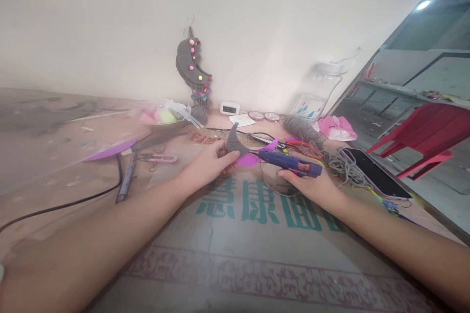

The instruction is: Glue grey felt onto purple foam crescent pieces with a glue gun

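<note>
Pinching a crescent [238, 143] between thumb and fingers, the left hand [207, 164] holds it above the tabletop [176, 274]. To its right, a blue glue gun [284, 160] points its nozzle at the piece, the right hand [316, 183] curled around it. I'd steady that tip close, fingertips clear. The crescent's left horn looks ribbed grey; the right is bare purple.

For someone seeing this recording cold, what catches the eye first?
Probably the blue glue gun in the right hand, its nozzle close to the purple and grey crescent in the left hand. Next, the grey crescent moon with bright balls against the wall, then the red chair at far right.
</note>
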### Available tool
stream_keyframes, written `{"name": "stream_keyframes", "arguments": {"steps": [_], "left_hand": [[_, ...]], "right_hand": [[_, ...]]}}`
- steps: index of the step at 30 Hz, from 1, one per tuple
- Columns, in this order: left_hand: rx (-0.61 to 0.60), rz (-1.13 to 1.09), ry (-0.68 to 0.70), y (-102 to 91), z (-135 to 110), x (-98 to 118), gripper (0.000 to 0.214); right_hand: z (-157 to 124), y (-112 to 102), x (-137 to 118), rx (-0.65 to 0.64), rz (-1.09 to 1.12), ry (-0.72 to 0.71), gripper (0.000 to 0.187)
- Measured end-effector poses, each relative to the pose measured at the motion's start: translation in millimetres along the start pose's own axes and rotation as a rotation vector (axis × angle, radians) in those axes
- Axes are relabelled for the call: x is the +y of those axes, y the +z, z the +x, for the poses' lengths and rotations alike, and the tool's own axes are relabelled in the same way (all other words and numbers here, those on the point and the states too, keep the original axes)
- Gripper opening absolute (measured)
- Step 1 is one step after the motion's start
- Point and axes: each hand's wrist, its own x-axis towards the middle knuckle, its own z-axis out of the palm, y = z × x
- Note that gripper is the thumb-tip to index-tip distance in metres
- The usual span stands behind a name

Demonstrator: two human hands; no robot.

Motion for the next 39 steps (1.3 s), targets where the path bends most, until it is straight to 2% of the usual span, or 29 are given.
{"name": "stream_keyframes", "arguments": {"steps": [6, 16, 26, 33, 39], "left_hand": [[-0.006, -0.009, -0.006, 0.3, -0.9, 1.8, 0.029], [-0.022, -0.001, 0.012, 0.1, 1.1, -1.5, 0.029], [-0.026, -0.019, 0.011, -0.4, 1.0, -2.3, 0.03], [-0.028, -0.026, 0.026, -0.1, 1.3, -3.2, 0.03], [-0.022, -0.041, 0.017, -0.1, 1.1, -3.9, 0.032]], "right_hand": [[0.0, -0.3, 6.3, -0.007, -0.061, 0.014, 0.033], [-0.3, 0.5, 7.1, 0.008, -0.044, 0.035, 0.04], [-1.6, 1.3, 4.0, 0.017, -0.044, 0.052, 0.041], [1.1, -1.2, 4.0, -0.031, -0.063, 0.025, 0.031], [0.3, -0.7, 1.7, -0.002, -0.033, 0.031, 0.03]]}}
